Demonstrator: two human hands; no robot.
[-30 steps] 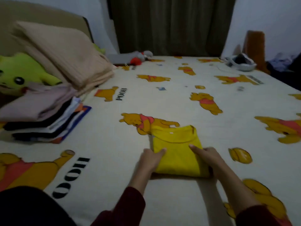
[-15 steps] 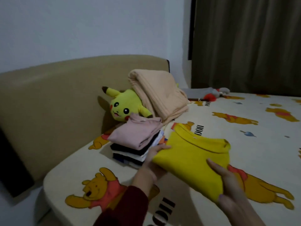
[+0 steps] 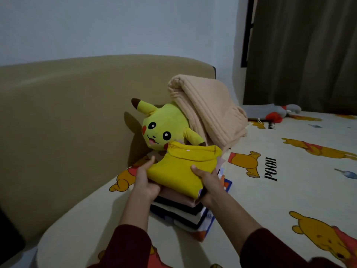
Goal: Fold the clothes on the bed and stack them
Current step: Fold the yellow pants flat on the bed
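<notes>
Hands: left (image 3: 145,180), right (image 3: 209,179) grip yellow shirt (image 3: 179,171) | now over clothes stack (image 3: 185,213), previously beside it

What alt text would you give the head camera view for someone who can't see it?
Two hands, left and right, hold a folded yellow shirt on top of a stack of folded clothes on a Winnie the Pooh bedsheet. Behind it, a Pikachu plush and a folded beige blanket lean against the tan headboard.
</notes>
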